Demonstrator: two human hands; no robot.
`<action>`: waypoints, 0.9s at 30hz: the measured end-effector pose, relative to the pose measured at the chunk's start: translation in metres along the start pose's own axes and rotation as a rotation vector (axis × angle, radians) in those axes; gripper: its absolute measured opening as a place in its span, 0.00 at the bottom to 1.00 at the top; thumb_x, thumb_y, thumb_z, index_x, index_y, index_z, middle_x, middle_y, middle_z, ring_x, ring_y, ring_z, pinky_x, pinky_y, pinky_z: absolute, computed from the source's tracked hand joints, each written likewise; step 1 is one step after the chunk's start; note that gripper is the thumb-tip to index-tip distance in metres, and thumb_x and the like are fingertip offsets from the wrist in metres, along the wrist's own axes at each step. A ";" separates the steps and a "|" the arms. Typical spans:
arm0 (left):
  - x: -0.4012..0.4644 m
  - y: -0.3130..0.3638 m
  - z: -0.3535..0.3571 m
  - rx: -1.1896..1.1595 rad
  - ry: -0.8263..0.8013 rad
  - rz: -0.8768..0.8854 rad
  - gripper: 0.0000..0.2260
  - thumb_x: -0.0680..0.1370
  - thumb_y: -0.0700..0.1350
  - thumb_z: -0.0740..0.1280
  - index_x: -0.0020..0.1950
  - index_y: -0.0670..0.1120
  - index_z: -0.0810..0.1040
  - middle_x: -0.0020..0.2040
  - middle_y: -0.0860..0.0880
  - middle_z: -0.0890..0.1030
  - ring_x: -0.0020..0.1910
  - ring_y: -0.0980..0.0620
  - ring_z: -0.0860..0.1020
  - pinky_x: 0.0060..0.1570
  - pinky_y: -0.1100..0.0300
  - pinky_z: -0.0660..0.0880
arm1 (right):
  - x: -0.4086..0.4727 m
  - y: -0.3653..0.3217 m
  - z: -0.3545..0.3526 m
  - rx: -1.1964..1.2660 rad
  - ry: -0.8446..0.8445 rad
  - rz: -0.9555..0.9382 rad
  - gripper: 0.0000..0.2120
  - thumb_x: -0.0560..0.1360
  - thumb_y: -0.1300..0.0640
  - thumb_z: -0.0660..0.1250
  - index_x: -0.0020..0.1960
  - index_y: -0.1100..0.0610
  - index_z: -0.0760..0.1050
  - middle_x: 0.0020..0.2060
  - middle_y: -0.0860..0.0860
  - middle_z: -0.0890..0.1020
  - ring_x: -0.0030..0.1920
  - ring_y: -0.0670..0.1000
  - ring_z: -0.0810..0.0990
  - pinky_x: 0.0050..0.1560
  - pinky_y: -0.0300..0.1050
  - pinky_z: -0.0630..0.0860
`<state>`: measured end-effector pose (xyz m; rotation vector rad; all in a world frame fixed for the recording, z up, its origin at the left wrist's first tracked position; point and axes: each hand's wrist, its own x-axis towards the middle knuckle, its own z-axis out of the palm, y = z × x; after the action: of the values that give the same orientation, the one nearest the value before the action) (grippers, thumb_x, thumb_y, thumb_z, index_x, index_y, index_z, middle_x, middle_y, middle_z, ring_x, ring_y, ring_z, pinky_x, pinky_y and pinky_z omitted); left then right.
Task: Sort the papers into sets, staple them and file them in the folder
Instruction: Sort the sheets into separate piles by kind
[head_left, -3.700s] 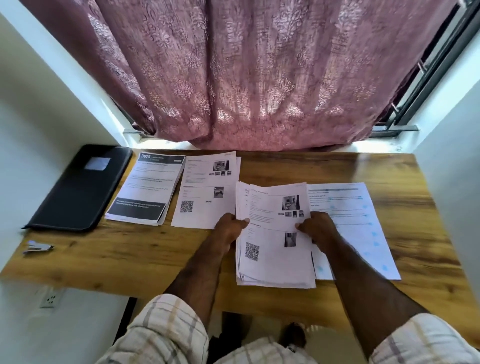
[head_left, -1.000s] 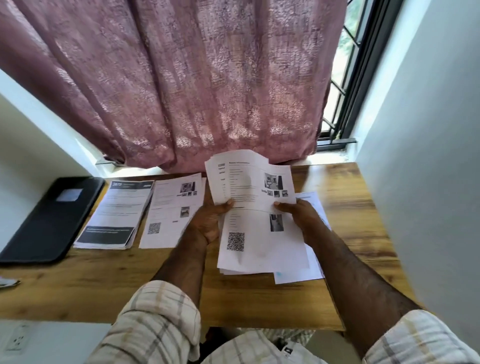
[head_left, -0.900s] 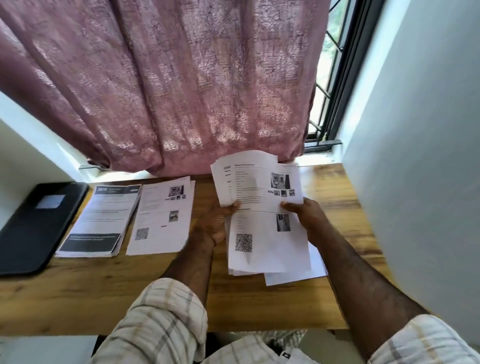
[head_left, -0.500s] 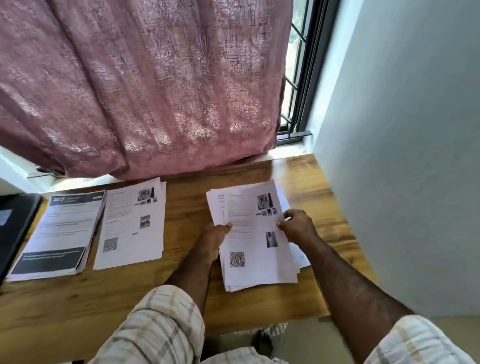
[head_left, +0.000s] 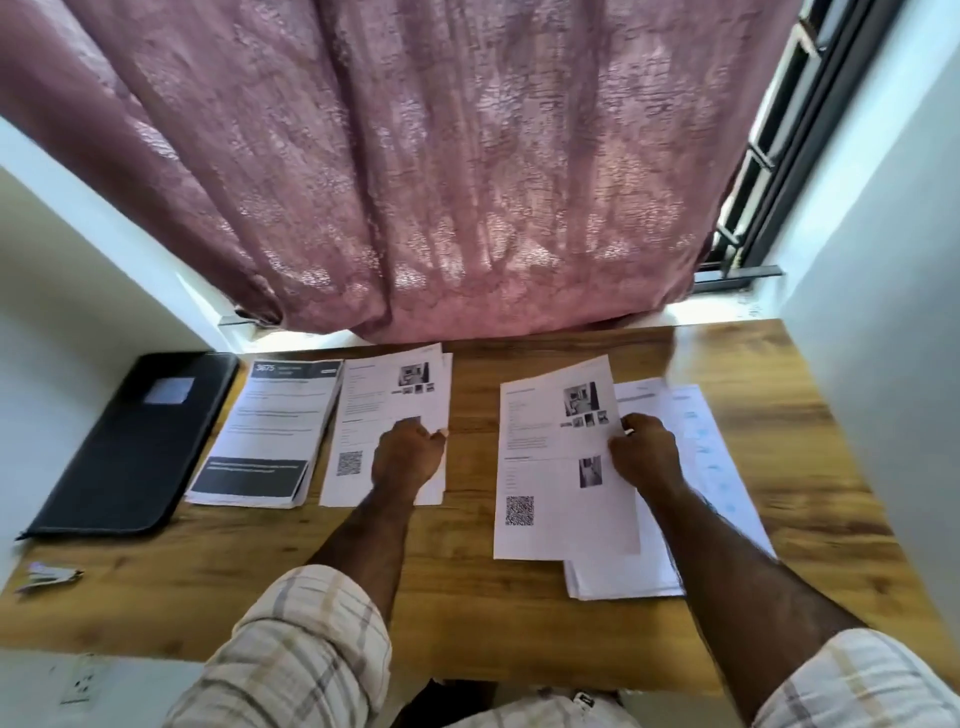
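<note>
On the desk (head_left: 467, 582) the papers lie in separate piles, which reads as sorting by type: a dark-banded pile (head_left: 270, 431) on the left, a photo-and-code pile (head_left: 363, 410) just beside it, and on the right an unsorted stack (head_left: 623, 577) with a lighter sheet (head_left: 711, 457) under it. The left hand (head_left: 408, 457) rests on the photo-and-code pile, fingers curled down at its right edge; they seem to pinch or press the top sheet there, probably to seat it square on its matching set, though the blur hides the exact contact. The right hand (head_left: 644, 454) lies on the unsorted stack, thumb and fingers together at the right edge of the top sheet (head_left: 550, 467), which sits skewed across the stack; likely this pins the stack while readying the next page to peel off. The black folder (head_left: 135, 441) lies shut at the far left, clear of the piles, and the stapler (head_left: 44, 576) sits near the front left corner, both out of the way until sets are complete. Sorting appears unfinished
</note>
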<state>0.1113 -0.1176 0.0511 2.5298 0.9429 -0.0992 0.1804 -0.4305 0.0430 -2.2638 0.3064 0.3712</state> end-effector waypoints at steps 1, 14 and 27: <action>0.009 -0.015 -0.008 0.009 0.018 -0.012 0.20 0.79 0.62 0.69 0.58 0.46 0.83 0.55 0.45 0.86 0.54 0.41 0.83 0.55 0.49 0.81 | 0.000 -0.003 0.011 -0.022 -0.014 0.013 0.14 0.74 0.63 0.68 0.58 0.57 0.83 0.59 0.59 0.85 0.58 0.63 0.82 0.57 0.49 0.78; 0.121 -0.100 -0.034 -0.055 0.006 0.326 0.17 0.76 0.55 0.76 0.60 0.48 0.80 0.60 0.47 0.84 0.57 0.44 0.83 0.57 0.49 0.83 | -0.021 -0.084 0.109 -0.398 0.300 0.203 0.23 0.72 0.49 0.74 0.62 0.57 0.71 0.59 0.60 0.79 0.60 0.66 0.78 0.63 0.65 0.75; 0.183 -0.077 -0.019 -0.309 -0.163 0.503 0.07 0.82 0.40 0.69 0.60 0.43 0.81 0.59 0.43 0.85 0.57 0.42 0.83 0.52 0.58 0.78 | 0.008 -0.185 0.232 -0.447 0.005 -0.321 0.20 0.79 0.47 0.71 0.68 0.53 0.79 0.66 0.55 0.76 0.65 0.60 0.77 0.65 0.57 0.77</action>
<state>0.2005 0.0533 -0.0001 2.3444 0.2209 -0.0038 0.2115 -0.1366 0.0199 -2.6952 -0.1577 0.2832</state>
